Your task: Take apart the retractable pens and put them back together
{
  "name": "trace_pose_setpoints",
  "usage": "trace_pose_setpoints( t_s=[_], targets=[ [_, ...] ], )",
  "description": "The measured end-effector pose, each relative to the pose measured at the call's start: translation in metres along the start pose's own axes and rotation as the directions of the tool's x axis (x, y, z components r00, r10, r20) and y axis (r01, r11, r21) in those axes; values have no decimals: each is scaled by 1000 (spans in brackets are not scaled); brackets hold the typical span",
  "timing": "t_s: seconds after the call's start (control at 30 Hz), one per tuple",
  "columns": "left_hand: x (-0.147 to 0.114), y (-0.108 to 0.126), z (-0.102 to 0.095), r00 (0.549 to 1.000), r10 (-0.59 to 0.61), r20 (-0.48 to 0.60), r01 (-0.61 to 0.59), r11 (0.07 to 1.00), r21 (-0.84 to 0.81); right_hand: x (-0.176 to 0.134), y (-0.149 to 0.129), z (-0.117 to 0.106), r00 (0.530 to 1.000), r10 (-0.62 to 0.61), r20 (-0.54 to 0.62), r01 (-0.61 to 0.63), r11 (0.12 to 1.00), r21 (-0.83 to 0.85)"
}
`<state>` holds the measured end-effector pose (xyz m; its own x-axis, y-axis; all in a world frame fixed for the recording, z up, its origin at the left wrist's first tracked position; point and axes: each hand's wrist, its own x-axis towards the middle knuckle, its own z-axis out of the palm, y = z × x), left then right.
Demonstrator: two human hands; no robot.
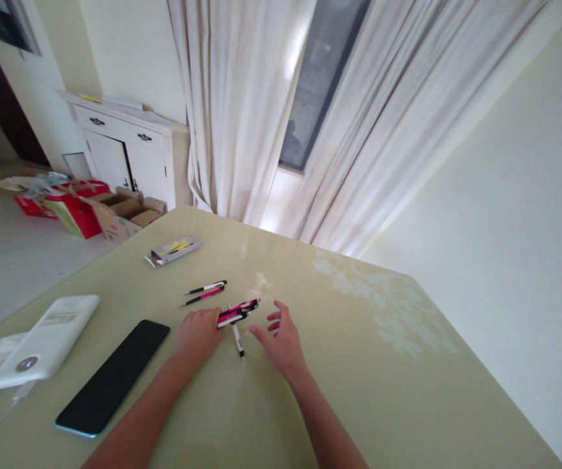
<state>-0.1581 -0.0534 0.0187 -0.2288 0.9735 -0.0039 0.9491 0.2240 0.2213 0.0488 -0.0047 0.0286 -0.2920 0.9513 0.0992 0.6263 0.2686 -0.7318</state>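
Observation:
My left hand (198, 335) is closed around a bundle of pens (236, 313), pink, black and white, whose ends stick out to the right. A single white pen (238, 340) with a black end lies at an angle under the bundle, pointing toward me. My right hand (283, 342) is just right of the bundle, fingers apart and slightly curled, holding nothing. Beyond my left hand, a white-and-black pen (207, 287) and a pink-and-black pen (205, 296) lie side by side on the table. An opened flat pen box (176, 251) sits farther back.
On the left of the table (383, 404) lie a black phone (114, 378) and a white power bank (49, 342) with a cable. Past the table stand a cardboard box (122, 212), red bags (83, 205), a white cabinet (124, 153) and curtains (241, 111).

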Motion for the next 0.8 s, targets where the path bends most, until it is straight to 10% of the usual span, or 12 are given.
trace_pose_setpoints(
  t_s=[0.33, 0.57, 0.8],
  targets=[
    [-4, 1, 7, 989, 88, -123, -97, 993, -63, -22, 11, 46, 988, -152, 36, 156, 973, -169],
    [-6, 8, 12, 923, 360, -137, -383, 894, -233, -24, 22, 31, 977, -134, -164, 173, 953, 250],
    [-18, 31, 6, 899, 426, -103, -429, 807, -405, -23, 21, 9, 976, 1, -217, 147, 733, 664]
  ],
)
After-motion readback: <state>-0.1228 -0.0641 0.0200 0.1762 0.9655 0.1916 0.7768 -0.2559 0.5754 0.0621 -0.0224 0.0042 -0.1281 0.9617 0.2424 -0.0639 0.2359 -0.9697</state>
